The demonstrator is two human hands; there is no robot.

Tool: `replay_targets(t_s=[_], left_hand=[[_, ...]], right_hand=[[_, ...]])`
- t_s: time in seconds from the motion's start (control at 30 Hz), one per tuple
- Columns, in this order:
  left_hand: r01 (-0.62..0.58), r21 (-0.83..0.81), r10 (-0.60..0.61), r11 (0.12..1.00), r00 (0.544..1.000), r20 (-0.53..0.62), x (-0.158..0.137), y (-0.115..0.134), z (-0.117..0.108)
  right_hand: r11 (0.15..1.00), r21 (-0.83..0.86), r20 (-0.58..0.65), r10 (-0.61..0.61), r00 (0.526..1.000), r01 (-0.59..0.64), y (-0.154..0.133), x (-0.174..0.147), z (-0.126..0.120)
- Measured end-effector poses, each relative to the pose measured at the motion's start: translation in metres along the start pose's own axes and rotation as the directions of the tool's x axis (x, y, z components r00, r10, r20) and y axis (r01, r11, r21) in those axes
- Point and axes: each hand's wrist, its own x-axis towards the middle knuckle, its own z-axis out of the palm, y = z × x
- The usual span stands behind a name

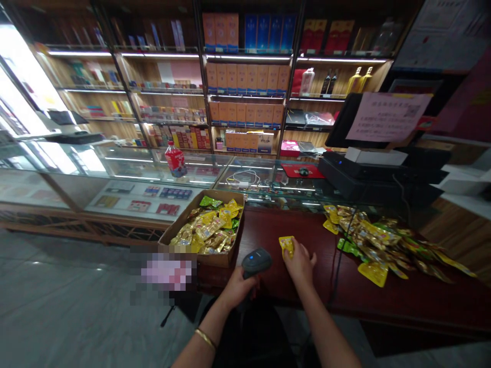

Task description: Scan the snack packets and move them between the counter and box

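My left hand [240, 287] is wrapped round the handle of a dark barcode scanner [257, 261], whose head shows a small blue light. Closed on a yellow snack packet [286, 245], my right hand [301, 263] is over the dark red counter [261, 225], a short way right of the scanner. To the left, a cardboard box [230, 258] holds many gold, yellow and green packets [209, 225]. A loose pile of similar packets [378, 237] lies on the counter to the right.
Behind the counter's red top runs a glass display case [199, 190] with a red-labelled bottle [175, 159] on it. A black monitor [345, 120] with a taped paper sheet stands at the right. A dark cable [341, 255] crosses the counter beside the pile. Shelves of boxes line the wall.
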Motion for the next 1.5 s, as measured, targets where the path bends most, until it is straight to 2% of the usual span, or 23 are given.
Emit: replay_targets(t_s=[0.07,0.17,0.23,0.33,0.6,1.03,1.27,1.5], left_hand=[[0.004,0.002,-0.004,1.000,1.000,0.000,-0.001,0.002,0.000],[0.012,-0.014,-0.012,1.000,1.000,-0.010,-0.003,0.005,-0.001],[0.009,-0.038,-0.009,0.999,1.000,-0.011,-0.003,0.007,-0.002],[0.010,-0.080,-0.012,0.997,1.000,-0.027,-0.002,0.010,-0.003],[0.027,-0.083,-0.031,0.996,0.998,-0.045,-0.002,0.014,0.000],[0.019,-0.103,-0.025,0.994,0.998,-0.053,-0.003,0.011,0.000],[-0.017,-0.108,0.012,0.994,0.999,-0.042,-0.004,0.013,0.001],[-0.018,-0.122,0.007,0.992,0.996,-0.089,-0.004,0.009,0.001]], right_hand=[[0.980,0.197,0.009,-0.035,0.999,0.032,0.004,0.004,0.002],[0.870,0.492,-0.045,-0.015,0.999,0.035,0.008,0.009,0.001],[0.806,0.591,-0.073,0.019,0.997,0.028,0.008,0.010,0.000],[0.755,0.655,-0.083,0.036,0.996,0.027,0.008,0.010,-0.001],[0.708,0.705,-0.077,0.030,0.997,0.033,0.010,0.012,0.001],[0.762,0.644,0.014,0.079,0.997,-0.070,0.019,0.011,0.007],[0.786,0.616,-0.080,0.001,0.997,0.049,0.019,0.011,0.006],[0.771,0.633,-0.085,-0.018,0.996,0.068,0.015,0.010,0.007]])
